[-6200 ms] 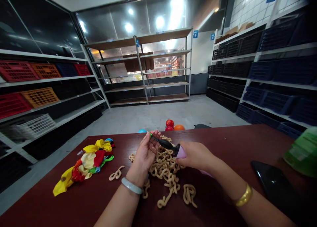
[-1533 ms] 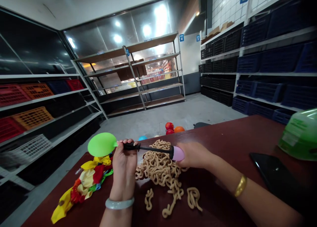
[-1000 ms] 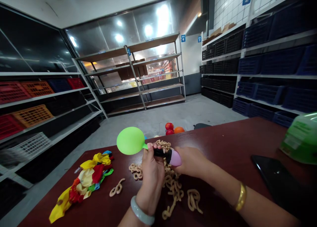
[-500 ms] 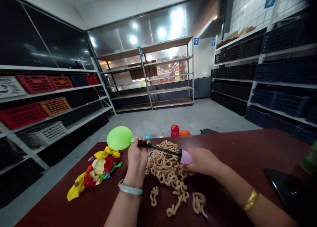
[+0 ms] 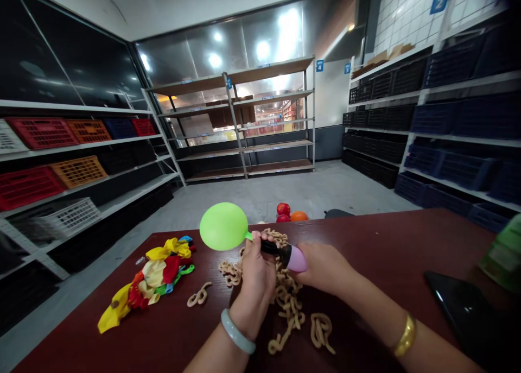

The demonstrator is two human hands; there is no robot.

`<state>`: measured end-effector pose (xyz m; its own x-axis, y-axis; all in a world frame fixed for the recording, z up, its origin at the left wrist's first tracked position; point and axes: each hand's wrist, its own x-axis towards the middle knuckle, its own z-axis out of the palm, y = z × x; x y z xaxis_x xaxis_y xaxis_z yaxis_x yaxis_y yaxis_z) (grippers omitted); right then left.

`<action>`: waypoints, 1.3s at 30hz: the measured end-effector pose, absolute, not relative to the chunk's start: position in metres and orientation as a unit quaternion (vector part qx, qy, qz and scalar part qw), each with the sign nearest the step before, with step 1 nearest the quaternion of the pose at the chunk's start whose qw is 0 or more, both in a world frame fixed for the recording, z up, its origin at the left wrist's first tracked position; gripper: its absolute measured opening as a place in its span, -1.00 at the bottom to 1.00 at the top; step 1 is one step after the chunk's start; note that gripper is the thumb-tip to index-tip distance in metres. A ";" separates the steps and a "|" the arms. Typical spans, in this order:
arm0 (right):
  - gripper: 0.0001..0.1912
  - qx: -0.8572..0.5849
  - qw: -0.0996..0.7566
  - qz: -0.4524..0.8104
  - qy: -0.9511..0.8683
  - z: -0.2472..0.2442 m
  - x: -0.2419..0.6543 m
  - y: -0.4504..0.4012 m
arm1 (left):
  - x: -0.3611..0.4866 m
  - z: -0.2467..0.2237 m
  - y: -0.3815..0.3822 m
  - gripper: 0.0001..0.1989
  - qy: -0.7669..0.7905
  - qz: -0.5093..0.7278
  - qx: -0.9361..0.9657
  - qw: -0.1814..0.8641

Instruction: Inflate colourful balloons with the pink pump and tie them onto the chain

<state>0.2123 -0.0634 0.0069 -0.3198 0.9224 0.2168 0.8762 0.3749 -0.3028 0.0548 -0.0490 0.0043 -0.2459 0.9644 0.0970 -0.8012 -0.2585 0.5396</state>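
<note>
A partly inflated green balloon [image 5: 223,226] sits on the nozzle end of a hand pump [image 5: 296,259] with a black body and a pink end. My left hand [image 5: 259,264] is closed round the balloon's neck and the black end of the pump. Around the pump's pink end my right hand [image 5: 321,267] is closed. The pump's rod is barely visible between the two hands. Below and behind them lies a pile of beige twisted cords [image 5: 285,297] on the dark red table [image 5: 366,308].
Deflated balloons [image 5: 154,275] lie at the table's left. A black phone-like slab [image 5: 451,302] and a green container [image 5: 504,253] are at the right. Inflated red and orange balloons [image 5: 299,216] rest beyond the far edge. Shelves [image 5: 280,144] with crates stand around.
My left hand has moved right toward my right hand, so the pump is shorter. The green balloon has moved right with it and looks slightly larger. The view has shifted a little.
</note>
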 end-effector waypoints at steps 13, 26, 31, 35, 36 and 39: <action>-0.62 -0.572 0.114 0.069 -0.809 0.016 0.224 -0.054 | -0.009 0.027 -0.023 -0.85 0.182 0.793 0.204 0.544; -0.63 -0.562 0.078 0.014 -0.823 0.022 0.238 -0.055 | 0.018 0.018 -0.028 -0.83 0.167 0.799 0.190 0.546; -0.59 -0.569 0.102 0.029 -0.816 0.013 0.220 -0.061 | 0.053 0.009 -0.045 -0.80 0.157 0.775 0.209 0.575; -0.58 -0.583 0.109 0.058 -0.803 0.013 0.206 -0.067 | 0.065 0.008 -0.055 -0.77 0.165 0.767 0.216 0.581; -0.58 -0.586 0.108 0.063 -0.801 0.014 0.204 -0.068 | 0.065 0.009 -0.056 -0.78 0.164 0.768 0.213 0.581; -0.57 -0.589 0.111 0.075 -0.797 0.016 0.204 -0.068 | 0.053 0.015 -0.051 -0.80 0.160 0.773 0.211 0.577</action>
<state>0.2037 -0.0675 0.0163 -0.2814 0.9556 0.0879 0.9221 0.2946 -0.2509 0.0530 -0.0507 0.0145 -0.2461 0.9588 0.1420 -0.8240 -0.2841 0.4902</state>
